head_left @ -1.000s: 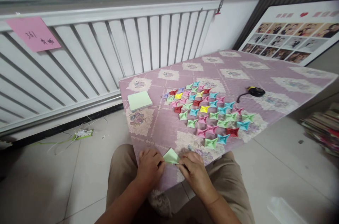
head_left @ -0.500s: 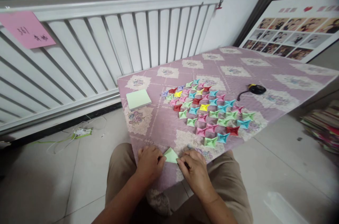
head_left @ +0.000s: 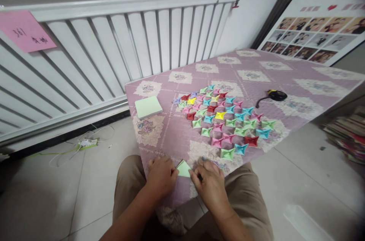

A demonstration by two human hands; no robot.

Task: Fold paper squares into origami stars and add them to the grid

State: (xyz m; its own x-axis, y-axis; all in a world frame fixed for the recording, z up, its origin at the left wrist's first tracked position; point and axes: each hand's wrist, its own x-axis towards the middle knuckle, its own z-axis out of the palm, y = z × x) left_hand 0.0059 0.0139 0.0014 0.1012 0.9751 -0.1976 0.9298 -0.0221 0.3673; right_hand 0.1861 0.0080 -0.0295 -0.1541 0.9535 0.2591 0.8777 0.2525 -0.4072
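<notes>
A pale green sheet of paper (head_left: 184, 168), folded to a triangle, lies at the near edge of the table between my two hands. My left hand (head_left: 162, 174) pinches its left corner, thumb and fingers closed. The right corner is pinched by my right hand (head_left: 209, 178), its fingers curled in. Beyond the hands stand several rows of small folded paper shapes (head_left: 219, 116) in green, pink, blue, red, yellow and purple. A stack of pale green square paper (head_left: 148, 107) rests to the left of them.
The table (head_left: 173, 140) has a purple floral cloth. A black object with a short cord (head_left: 277, 95) lies on its right side. Behind it are a radiator (head_left: 148, 43) and a photo board (head_left: 310, 35). A power strip (head_left: 88, 143) with white cables lies on the floor.
The folded paper has shifted slightly, and its layers part a little at the upper left edge. Both hands keep their pinch at its corners. The camera view has tilted slightly.
</notes>
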